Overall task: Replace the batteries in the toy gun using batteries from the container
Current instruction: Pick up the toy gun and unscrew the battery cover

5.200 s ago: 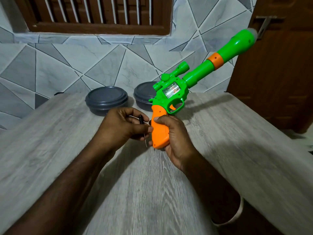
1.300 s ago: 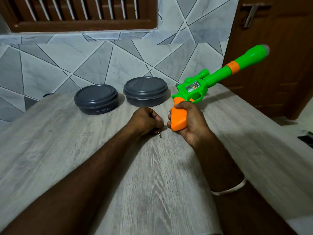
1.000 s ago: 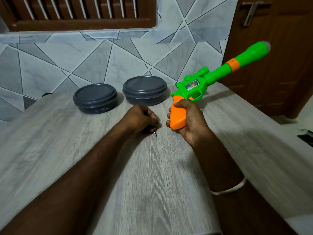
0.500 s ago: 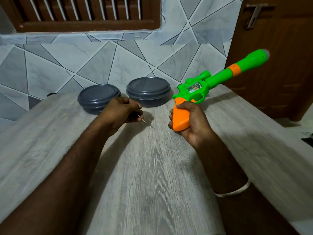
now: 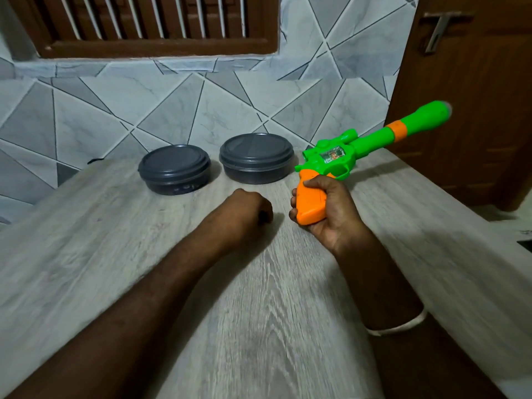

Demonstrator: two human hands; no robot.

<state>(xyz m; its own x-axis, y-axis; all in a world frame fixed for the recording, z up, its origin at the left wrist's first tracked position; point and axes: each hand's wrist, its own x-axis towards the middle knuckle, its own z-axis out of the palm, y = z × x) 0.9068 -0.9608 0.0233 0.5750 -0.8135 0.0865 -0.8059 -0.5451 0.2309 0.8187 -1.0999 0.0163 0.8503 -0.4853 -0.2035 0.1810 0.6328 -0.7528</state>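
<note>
The wooden table (image 5: 259,312) is carrying everything, and its smooth top is sloping off to open edges on both sides. A loose screw or battery set down here is likely going to roll, and one reaching an edge is going to be lost to the floor.

The toy gun (image 5: 331,159) is being held up off the table, its long green barrel pointing away to the right toward the door (image 5: 475,110). With all that length hanging out ahead of the grip, any slackening is probably going to tip the muzzle down or swing it into the door.

The two dark round containers (image 5: 174,168) (image 5: 256,155) are sitting side by side near the wall, both with lids on. I cannot tell which one is holding the batteries – so the wrong lid may be getting pulled first.

The right hand (image 5: 331,211) is wrapping tightly around the orange handle (image 5: 311,203). Its fingers are covering much of the handle, so any cover there is likely staying blocked until the hold shifts, and that shift is when a drop is most likely.

The left hand (image 5: 244,208) is resting on the table just beside the handle, curled into a fist. A small dark spot is showing at its fingers, but I cannot tell whether it is gripping anything. If it is, opening a lid with that hand is risking a fumble.
</note>
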